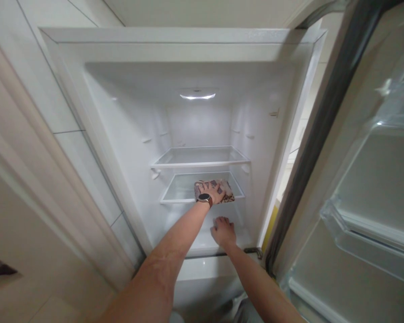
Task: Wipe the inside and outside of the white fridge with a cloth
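My left hand (212, 192), with a round black watch (204, 197) on its wrist, lies flat on a folded brown-and-cream patterned cloth (228, 192). Its fingers are spread over the cloth, pressing it onto the lower glass shelf (183, 188) of a fridge. Part of the cloth hangs over the shelf's front edge. Below that shelf, my right hand (225, 231) rests near the fridge floor (191, 240) with its fingers curled in. Nothing shows in it, though its palm side is hidden.
Above the cloth sits another glass shelf (202, 155), under a lit lamp (197, 95). On the right the fridge door (357, 175) stands open, carrying a clear plastic bin (370, 242). White tiles (70, 152) flank the fridge on the left.
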Demonstrator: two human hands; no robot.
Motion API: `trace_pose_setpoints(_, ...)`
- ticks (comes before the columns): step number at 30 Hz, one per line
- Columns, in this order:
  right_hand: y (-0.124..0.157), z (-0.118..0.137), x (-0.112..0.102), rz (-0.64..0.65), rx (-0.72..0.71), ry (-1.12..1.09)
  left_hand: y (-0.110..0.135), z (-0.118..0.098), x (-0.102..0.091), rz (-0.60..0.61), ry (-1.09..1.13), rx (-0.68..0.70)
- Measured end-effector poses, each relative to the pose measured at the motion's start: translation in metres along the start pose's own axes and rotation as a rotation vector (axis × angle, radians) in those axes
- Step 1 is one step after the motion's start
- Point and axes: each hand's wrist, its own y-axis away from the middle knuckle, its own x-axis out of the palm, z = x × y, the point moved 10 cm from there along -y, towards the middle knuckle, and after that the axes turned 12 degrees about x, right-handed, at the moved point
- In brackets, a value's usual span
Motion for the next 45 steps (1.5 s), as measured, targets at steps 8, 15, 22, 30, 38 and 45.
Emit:
trace_pose_setpoints(8,0.000,0.001,0.000,0.000,0.007,-0.012,-0.008,0.003,0.005,0.006,-0.015,-0.007)
trace_pose_setpoints(15,0.001,0.002,-0.001,0.021,0.007,-0.004,-0.035,0.004,0.011,-0.014,-0.025,-0.003)
trace_pose_setpoints(22,0.001,0.002,0.003,0.021,0.008,0.009,-0.076,-0.001,0.012,0.001,-0.019,0.009)
trace_pose_setpoints(30,-0.001,0.002,0.009,0.012,0.011,-0.009,-0.126,-0.005,0.008,-0.020,-0.017,0.044)
trace_pose_setpoints(38,-0.002,0.001,0.010,0.041,0.019,0.004,-0.132,-0.009,0.008,-0.062,-0.010,0.048)
trace_pose_setpoints(45,-0.001,0.001,0.003,0.028,0.022,0.003,-0.091,-0.032,0.011,-0.080,-0.045,0.055)
